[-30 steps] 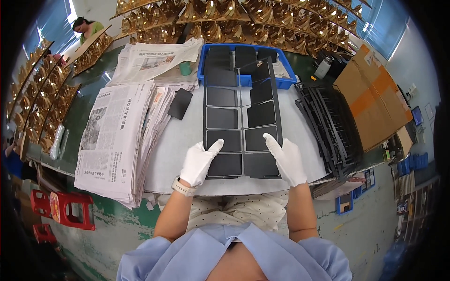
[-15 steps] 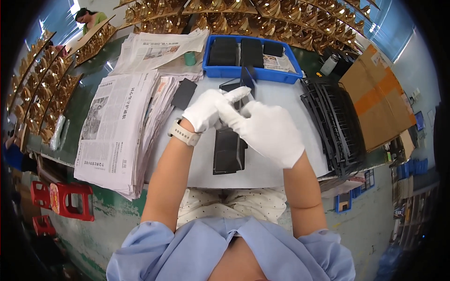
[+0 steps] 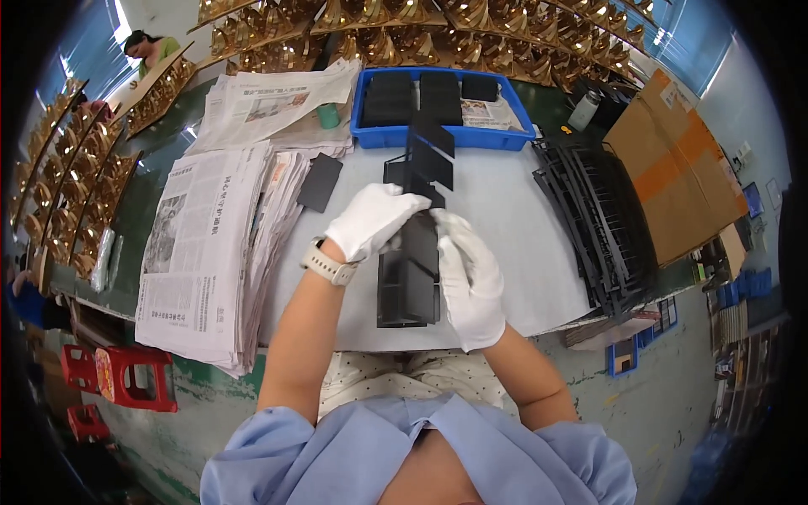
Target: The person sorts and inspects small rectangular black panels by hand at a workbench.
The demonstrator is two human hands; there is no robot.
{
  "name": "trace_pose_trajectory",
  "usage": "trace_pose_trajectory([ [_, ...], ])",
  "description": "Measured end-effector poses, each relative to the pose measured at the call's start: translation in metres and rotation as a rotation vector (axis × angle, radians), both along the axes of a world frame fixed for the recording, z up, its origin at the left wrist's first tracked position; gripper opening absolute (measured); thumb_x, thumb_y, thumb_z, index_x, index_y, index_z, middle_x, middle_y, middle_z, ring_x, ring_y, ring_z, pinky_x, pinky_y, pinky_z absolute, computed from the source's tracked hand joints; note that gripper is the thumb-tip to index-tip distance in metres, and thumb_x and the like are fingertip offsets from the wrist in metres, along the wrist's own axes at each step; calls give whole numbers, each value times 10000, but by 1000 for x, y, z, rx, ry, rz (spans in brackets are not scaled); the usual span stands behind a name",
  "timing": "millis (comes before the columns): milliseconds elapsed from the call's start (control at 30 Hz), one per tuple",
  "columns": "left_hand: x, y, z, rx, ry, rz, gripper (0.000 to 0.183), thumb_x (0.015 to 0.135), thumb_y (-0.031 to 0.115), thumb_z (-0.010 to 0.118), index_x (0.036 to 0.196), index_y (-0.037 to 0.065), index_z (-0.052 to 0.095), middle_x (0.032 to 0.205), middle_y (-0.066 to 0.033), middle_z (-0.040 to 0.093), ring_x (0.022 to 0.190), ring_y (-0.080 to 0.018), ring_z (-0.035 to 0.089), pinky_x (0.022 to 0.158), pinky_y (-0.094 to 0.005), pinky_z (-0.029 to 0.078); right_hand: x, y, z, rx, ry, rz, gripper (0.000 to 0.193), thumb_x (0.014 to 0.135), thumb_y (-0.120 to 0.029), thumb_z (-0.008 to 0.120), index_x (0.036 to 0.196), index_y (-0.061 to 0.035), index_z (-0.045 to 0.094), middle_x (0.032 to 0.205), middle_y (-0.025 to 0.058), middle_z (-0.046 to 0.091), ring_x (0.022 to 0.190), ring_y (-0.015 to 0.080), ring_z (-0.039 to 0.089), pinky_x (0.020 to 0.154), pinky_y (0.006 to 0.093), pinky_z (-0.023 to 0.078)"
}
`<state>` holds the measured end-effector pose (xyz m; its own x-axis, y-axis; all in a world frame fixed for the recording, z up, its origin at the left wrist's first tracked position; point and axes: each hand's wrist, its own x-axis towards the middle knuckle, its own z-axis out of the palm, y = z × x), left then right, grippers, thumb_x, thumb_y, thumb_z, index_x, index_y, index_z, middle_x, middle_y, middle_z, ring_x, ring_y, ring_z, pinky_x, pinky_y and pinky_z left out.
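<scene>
A long black slotted frame (image 3: 406,296) with thin dark panels stands over the white work surface in front of me, its far end reaching toward the blue tray. My left hand (image 3: 376,220), in a white glove with a pale watch at the wrist, closes its fingers on the frame's left side near the middle. Along the right side lies my gloved right hand (image 3: 473,282), fingertips against the frame and fingers bent around its edge. The gloves hide part of the frame's middle. A loose black plate (image 3: 321,183) rests left of the frame, by the newspapers.
A newspaper stack (image 3: 202,252) stands at the left. Behind the work surface, a blue tray (image 3: 446,137) holds stacked black plates. Black frames (image 3: 585,227) are piled at the right beside a cardboard box (image 3: 673,172). Golden parts fill the racks behind; a person works far left.
My hands, crossed over the frame's middle before, have drawn apart. The right hand has dropped back to the right edge. More of the frame shows, and its panels have shifted.
</scene>
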<state>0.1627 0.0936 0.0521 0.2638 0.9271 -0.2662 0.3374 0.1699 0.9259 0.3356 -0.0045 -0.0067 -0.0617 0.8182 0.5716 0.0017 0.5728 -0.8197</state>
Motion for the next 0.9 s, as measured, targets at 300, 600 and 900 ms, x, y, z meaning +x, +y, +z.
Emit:
trace_pose_trajectory([
  [300, -90, -6, -28, 237, -207, 177, 276, 1051, 188, 702, 1207, -10, 813, 1153, -74, 797, 1089, -135, 712, 986, -299, 535, 24, 15, -35, 51, -976, -304, 376, 1071, -280, 616, 1338, -21, 674, 1402, 207, 644, 1366, 410, 577, 1133, 540, 472],
  [600, -96, -17, -26, 296, -96, 199, 320, 1078, 220, 671, 1245, -16, 808, 1192, -139, 795, 1115, -187, 726, 1008, -318, 547, -7, 146, 6, -45, -1236, -392, 327, 1081, -293, 609, 1298, -92, 747, 1489, 184, 659, 1305, 411, 658, 1173, 535, 457],
  [900, -117, -29, -34, 192, -278, 349, 320, 1095, 226, 674, 1270, -12, 799, 1182, -61, 788, 1041, -135, 707, 910, -270, 550, -45, 206, -101, -337, -1033, -920, 401, 1082, -452, 568, 1439, -334, 705, 1636, 256, 508, 1528, 492, 433, 1282, 597, 294],
])
